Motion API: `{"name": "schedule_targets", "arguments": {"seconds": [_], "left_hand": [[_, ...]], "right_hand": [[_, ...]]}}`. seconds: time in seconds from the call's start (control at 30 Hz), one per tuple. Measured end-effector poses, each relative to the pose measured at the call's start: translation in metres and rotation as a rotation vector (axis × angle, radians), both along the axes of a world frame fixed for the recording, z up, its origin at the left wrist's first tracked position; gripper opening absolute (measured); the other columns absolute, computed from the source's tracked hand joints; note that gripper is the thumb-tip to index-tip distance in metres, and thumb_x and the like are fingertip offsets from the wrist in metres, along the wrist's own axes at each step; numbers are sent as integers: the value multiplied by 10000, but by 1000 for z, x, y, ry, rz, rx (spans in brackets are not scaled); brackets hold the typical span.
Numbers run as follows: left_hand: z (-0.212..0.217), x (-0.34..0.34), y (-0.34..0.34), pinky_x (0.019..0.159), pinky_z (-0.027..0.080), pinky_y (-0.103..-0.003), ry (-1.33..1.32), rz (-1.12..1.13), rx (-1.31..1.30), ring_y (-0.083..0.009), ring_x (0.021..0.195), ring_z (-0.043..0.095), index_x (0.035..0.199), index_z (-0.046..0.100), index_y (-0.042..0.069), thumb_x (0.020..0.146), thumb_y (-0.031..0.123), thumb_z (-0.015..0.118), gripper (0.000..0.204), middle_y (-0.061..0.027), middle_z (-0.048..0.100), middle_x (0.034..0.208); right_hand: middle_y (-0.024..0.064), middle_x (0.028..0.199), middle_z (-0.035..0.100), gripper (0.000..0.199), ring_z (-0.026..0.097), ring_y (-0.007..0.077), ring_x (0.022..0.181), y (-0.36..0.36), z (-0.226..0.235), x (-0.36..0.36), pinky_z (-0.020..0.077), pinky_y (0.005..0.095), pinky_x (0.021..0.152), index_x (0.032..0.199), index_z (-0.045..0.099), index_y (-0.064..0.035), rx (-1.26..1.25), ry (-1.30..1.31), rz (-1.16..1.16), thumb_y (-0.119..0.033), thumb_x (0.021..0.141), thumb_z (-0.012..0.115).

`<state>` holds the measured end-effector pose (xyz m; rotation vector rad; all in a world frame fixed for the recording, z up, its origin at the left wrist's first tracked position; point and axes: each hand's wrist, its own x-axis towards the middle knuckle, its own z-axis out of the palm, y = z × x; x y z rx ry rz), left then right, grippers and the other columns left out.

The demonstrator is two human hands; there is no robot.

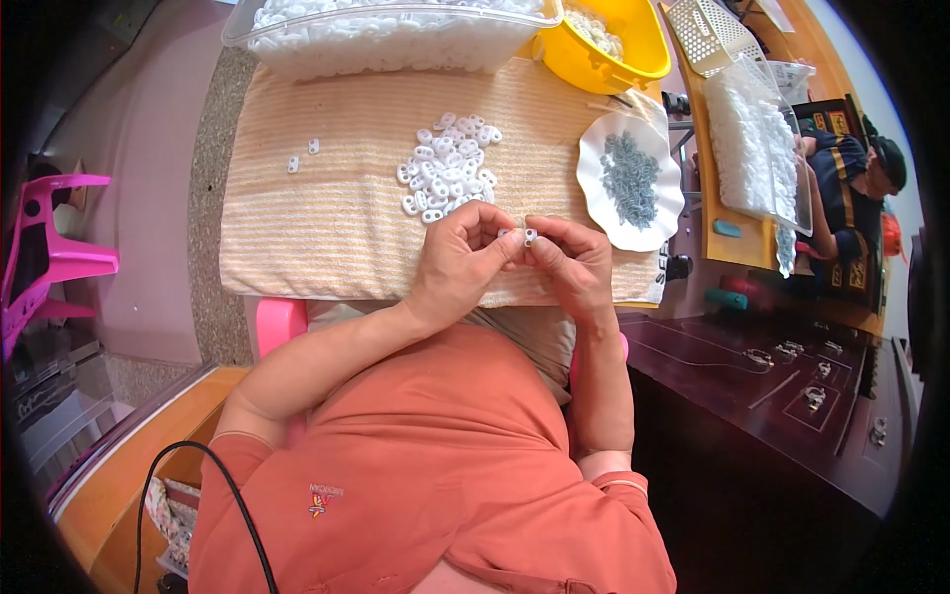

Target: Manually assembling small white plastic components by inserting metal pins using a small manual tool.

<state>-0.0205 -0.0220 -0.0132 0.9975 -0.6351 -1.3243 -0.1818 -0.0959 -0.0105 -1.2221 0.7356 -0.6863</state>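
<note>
My left hand (pixel 458 255) and my right hand (pixel 576 265) meet over the near part of a striped towel (pixel 317 223). Fingertips of both are pinched together around a small white two-hole plastic piece (pixel 530 237). A bit of white also shows between my left fingers, and I cannot tell whether it is a separate piece. Just beyond my left hand lies a loose pile of similar white two-hole pieces (pixel 450 163). To the right of my hands, a white wavy-rimmed plate (pixel 591 163) holds many tiny grey-blue translucent parts (pixel 631 178).
Two white pieces (pixel 314 147) lie apart at the left. A clear bin (pixel 386 54) of white parts and a yellow basin (pixel 618 74) stand at the far edge. On the right are another filled clear bin (pixel 752 148) and a seated person (pixel 851 178). A pink stool (pixel 64 252) stands left.
</note>
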Motion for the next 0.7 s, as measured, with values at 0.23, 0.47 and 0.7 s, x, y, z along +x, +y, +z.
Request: {"name": "schedule_targets", "arguments": {"seconds": [0.23, 0.47, 0.7], "left_hand": [[-1, 2, -2, 650, 521, -218, 41, -17, -2, -78, 727, 612, 979, 584, -10, 908, 61, 613, 105, -41, 642, 833], [-2, 3, -3, 676, 539, -225, 93, -9, 51, -94, 746, 630, 1076, 606, -49, 923, 93, 598, 208, -61, 657, 896], [-2, 4, -1, 733, 551, -234, 136, -36, 65, -107, 778, 641, 1167, 583, -70, 927, 72, 578, 278, -82, 660, 971]], "right_hand": [[100, 861, 679, 227, 658, 141, 752, 0, -3, 0, 548, 264, 693, 1076, 631, 57, 110, -23, -71, -51, 878, 652], [70, 801, 652, 204, 599, 107, 668, 0, 1, 4, 490, 214, 613, 1087, 626, 61, 93, -35, -123, -22, 902, 607], [59, 837, 661, 204, 596, 100, 704, -2, -1, 1, 497, 218, 646, 1060, 654, 49, 85, -32, -118, -59, 887, 647]]}}
